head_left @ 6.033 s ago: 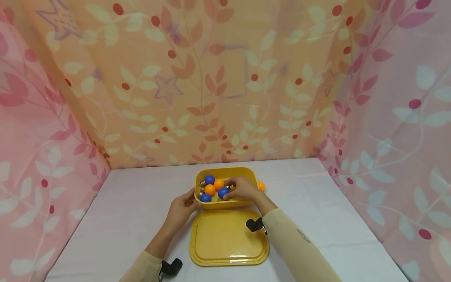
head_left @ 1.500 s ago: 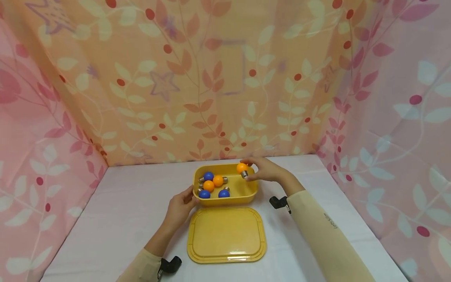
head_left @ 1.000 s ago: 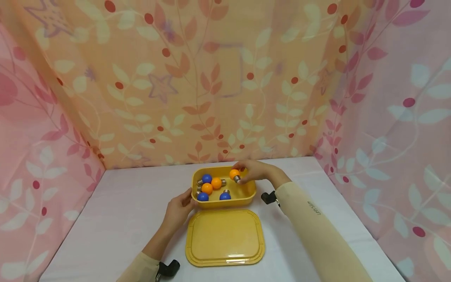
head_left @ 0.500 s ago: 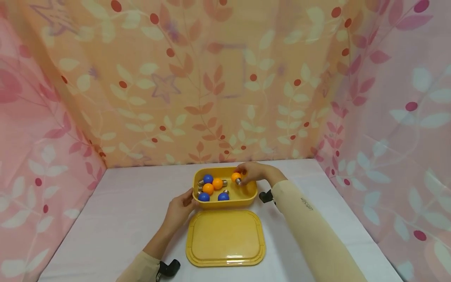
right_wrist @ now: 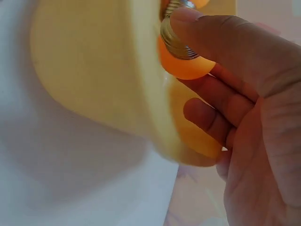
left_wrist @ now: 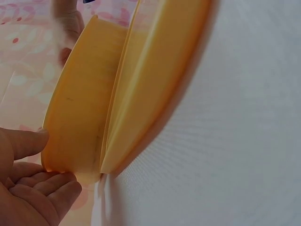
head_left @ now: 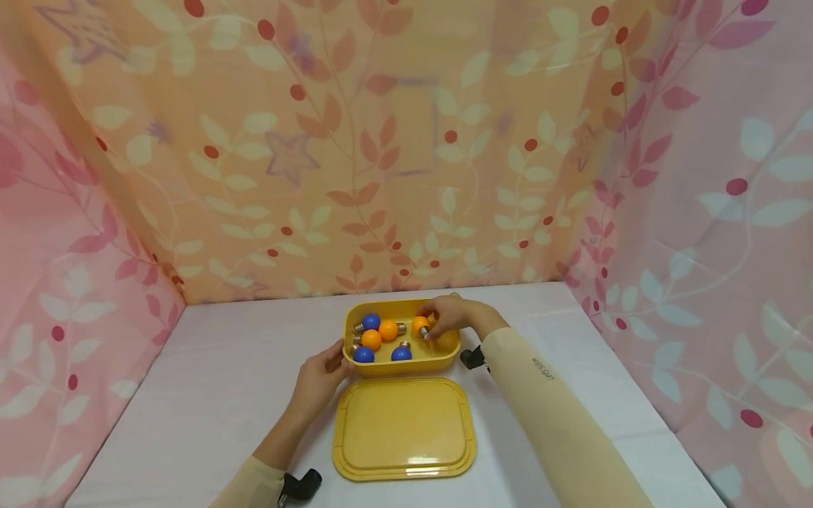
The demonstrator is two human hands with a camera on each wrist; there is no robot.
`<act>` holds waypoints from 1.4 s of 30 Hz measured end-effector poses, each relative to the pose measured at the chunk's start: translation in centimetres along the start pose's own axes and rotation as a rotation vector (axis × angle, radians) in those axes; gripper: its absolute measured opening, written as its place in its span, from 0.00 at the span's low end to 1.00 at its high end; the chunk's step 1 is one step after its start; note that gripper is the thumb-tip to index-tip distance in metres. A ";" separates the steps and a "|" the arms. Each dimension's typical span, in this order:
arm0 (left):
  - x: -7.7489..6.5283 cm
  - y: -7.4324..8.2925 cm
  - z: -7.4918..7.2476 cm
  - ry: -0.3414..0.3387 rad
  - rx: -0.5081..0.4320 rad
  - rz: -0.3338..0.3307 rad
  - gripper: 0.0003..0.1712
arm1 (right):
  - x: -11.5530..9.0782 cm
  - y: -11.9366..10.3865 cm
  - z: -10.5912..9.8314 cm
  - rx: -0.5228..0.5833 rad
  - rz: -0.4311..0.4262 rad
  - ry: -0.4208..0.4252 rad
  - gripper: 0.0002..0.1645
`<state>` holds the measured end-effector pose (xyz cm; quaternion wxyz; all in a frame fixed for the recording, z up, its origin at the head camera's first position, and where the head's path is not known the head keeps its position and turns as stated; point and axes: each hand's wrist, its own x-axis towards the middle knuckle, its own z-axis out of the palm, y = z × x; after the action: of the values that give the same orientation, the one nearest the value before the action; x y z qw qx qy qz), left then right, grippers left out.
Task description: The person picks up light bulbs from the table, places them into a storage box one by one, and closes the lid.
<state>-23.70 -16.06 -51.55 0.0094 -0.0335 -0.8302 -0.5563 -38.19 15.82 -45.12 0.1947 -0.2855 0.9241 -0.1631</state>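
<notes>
A yellow plastic box (head_left: pixel 432 363) stands on the table with its inside in view. My right hand (head_left: pixel 449 315) reaches into its right half and pinches an orange light bulb (head_left: pixel 420 325); the right wrist view shows the thumb on its metal screw base (right_wrist: pixel 176 40). Toward the box's left side lie two more orange bulbs (head_left: pixel 388 329) and two blue bulbs (head_left: pixel 371 322). A third blue bulb (head_left: pixel 401 353) lies by the near wall, screw base pointing away. My left hand (head_left: pixel 320 377) holds the box at its left end, thumb (left_wrist: pixel 28 142) at the rim and fingers along the wall.
A flat yellow lid (head_left: pixel 404 428) lies on the white tablecloth (head_left: pixel 222 395) directly in front of the box. Floral curtains (head_left: pixel 356 155) enclose the table at the back and both sides. A black wrist camera (head_left: pixel 301 485) sits at the left sleeve.
Earlier, an orange bulb lay outside, right of the box. My right hand brought an orange bulb over the right rim and lowered it inside. My left hand stays at the box's left end.
</notes>
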 end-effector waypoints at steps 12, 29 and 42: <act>-0.1 0.1 0.1 -0.001 -0.068 0.005 0.37 | -0.4 0.6 0.9 0.040 -0.025 0.091 0.36; -0.1 0.1 -0.5 -0.010 -0.051 -0.007 0.37 | -4.2 0.4 0.9 0.159 -0.146 0.317 0.31; 0.0 0.1 -0.3 -0.008 -0.030 0.013 0.38 | -8.2 0.4 3.0 0.123 -0.130 0.493 0.29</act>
<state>-23.71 -16.31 -51.30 0.0092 -0.0411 -0.8216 -0.5686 -30.80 20.36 -45.70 -0.0302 -0.2833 0.9117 -0.2959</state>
